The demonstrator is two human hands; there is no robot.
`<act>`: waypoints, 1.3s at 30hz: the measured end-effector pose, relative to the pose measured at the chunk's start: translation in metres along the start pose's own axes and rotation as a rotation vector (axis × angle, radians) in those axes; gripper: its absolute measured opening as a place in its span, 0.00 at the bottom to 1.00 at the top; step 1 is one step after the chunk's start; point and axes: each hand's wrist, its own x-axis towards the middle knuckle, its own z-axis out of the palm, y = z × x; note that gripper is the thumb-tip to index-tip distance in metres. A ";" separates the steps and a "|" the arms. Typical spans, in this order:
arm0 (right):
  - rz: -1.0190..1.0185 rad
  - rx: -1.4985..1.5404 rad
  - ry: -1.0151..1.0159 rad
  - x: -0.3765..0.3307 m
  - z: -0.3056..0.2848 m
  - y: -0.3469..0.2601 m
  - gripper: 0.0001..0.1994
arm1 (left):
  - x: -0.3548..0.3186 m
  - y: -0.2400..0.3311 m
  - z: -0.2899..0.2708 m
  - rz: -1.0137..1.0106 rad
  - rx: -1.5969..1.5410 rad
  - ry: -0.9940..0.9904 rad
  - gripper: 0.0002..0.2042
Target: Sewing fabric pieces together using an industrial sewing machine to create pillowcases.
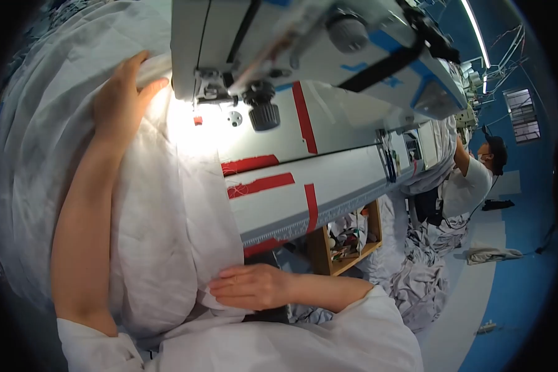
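Note:
A large white cloth (158, 260) spreads over the left side and runs up under the lit needle area of a sewing machine (229, 37). My left hand (121, 102) rests on this cloth just left of the needle area, thumb and forefinger stretched apart with a raised fold between them. Lower down, at the cloth's right edge, my right hand (251, 287) has its fingers close together and grips the edge near my body. The machine head hides where the cloth passes beneath the needle.
Red tape strips (304, 118) mark the machine bed, with a ruler strip (279, 234) along its front. Below stands a wooden drawer (344, 266) with small items. Grey cloth heaps (418, 288) lie on the right, where a co-worker (471, 186) handles fabric.

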 end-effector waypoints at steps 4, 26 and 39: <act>0.041 0.018 -0.040 0.008 -0.011 0.003 0.08 | 0.034 -0.013 0.011 -0.019 0.091 -0.010 0.20; 0.201 0.163 -0.098 0.074 -0.066 0.045 0.07 | 0.169 -0.092 0.049 -0.087 0.059 -0.107 0.17; 0.297 0.343 -0.299 0.110 -0.098 0.093 0.13 | 0.225 -0.183 0.076 -0.285 -0.792 0.173 0.12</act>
